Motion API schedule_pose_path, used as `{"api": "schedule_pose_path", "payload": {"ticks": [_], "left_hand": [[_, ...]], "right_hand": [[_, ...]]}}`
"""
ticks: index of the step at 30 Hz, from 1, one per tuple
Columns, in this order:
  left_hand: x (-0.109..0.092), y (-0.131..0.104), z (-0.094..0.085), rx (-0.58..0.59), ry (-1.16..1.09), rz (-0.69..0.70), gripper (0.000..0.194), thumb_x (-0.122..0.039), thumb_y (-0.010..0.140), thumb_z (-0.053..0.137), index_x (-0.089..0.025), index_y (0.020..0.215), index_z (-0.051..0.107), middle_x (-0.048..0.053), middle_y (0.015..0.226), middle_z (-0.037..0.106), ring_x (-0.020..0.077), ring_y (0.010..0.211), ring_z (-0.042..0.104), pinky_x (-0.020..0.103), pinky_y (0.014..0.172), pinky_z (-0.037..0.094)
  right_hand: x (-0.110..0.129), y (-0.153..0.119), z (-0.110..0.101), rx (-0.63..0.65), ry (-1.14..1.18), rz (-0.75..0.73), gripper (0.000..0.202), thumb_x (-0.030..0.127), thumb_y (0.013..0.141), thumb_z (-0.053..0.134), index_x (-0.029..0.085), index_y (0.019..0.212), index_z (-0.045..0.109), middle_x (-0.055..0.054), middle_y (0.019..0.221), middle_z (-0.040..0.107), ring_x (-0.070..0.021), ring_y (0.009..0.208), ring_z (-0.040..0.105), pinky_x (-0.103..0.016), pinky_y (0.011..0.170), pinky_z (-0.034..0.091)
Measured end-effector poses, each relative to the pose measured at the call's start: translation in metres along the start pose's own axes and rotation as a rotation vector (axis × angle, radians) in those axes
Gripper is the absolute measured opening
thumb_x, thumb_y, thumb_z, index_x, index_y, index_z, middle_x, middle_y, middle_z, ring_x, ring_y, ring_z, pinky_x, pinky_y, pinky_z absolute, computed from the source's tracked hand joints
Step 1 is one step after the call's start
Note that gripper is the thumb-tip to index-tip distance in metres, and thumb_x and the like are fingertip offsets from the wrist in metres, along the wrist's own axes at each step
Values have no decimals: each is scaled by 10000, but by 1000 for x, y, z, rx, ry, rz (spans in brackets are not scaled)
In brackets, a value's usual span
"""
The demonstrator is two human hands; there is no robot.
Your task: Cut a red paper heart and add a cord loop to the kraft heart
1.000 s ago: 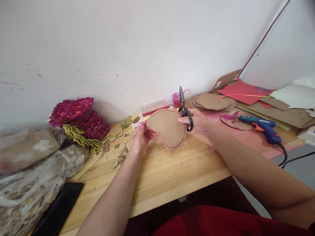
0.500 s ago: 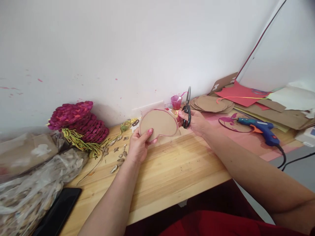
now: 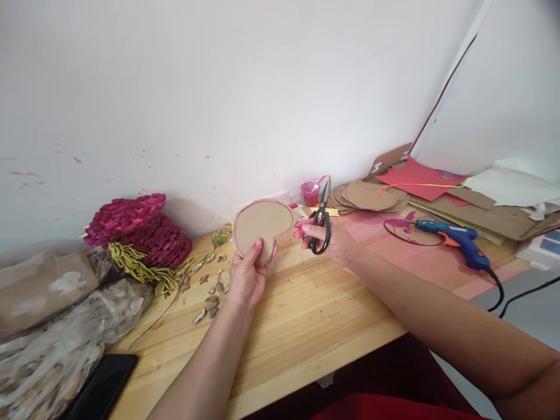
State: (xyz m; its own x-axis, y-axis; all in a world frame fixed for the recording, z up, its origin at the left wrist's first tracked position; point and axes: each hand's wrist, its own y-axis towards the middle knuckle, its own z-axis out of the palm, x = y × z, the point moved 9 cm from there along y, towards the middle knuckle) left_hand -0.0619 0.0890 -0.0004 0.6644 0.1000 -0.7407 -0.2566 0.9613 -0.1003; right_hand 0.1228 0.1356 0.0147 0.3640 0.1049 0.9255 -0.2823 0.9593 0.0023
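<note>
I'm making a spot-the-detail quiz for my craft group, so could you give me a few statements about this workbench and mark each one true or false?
1. The left hand holds a cardboard shape edged in purple. True.
2. The right hand holds the glue gun. False: it holds black-handled scissors; the glue gun lies to the right.
3. A stack of cardboard pieces lies to the right of the pink-stained cup. True.
4. The red sheet lies in front of the glue gun. False: it lies behind it, nearer the wall.
</note>
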Motion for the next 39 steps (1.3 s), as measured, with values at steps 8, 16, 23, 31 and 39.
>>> {"api": "schedule_pose_path", "payload": {"ticks": [8, 16, 23, 31, 39], "left_hand": [[18, -8, 4, 78, 164, -110, 481, -149, 620, 876, -155, 1074, 717, 86, 1036, 761, 199, 843, 727, 311, 756, 626], [3, 0, 0, 50, 253, -26, 539, -250, 612, 904, -173, 1111, 714, 98, 1106, 753, 185, 885, 724, 287, 808, 598], [-5, 0, -4, -27, 161, 45, 464, -203, 682, 860, -220, 1124, 720, 61, 1185, 736, 156, 978, 711, 252, 899, 566], [1, 0, -3, -1, 185, 30, 491, -219, 677, 865, -203, 1143, 711, 81, 1161, 740, 161, 957, 707, 268, 887, 564], [7, -10, 13, 177, 283, 62, 527, -286, 698, 850, -207, 1189, 675, 86, 1141, 733, 198, 989, 692, 326, 912, 537]], "right_hand": [[9, -5, -1, -85, -181, -83, 376, 474, 630, 839, 141, 638, 666, -3, 527, 628, -90, 455, 536, -209, 424, 375], [-2, -1, -8, -58, -174, -11, 418, 523, 646, 840, 153, 722, 661, -27, 652, 699, -96, 481, 583, -194, 406, 352], [-2, -1, -7, -45, -137, -4, 451, 571, 674, 812, 147, 778, 701, -26, 644, 686, -96, 487, 595, -203, 414, 365], [-2, -8, 3, -32, -227, 21, 356, 486, 723, 774, 144, 758, 685, 4, 501, 625, -104, 437, 561, -212, 421, 414], [6, -10, 5, -23, -280, -79, 439, 557, 653, 822, 147, 696, 670, -40, 612, 687, -122, 489, 603, -222, 434, 418]]}}
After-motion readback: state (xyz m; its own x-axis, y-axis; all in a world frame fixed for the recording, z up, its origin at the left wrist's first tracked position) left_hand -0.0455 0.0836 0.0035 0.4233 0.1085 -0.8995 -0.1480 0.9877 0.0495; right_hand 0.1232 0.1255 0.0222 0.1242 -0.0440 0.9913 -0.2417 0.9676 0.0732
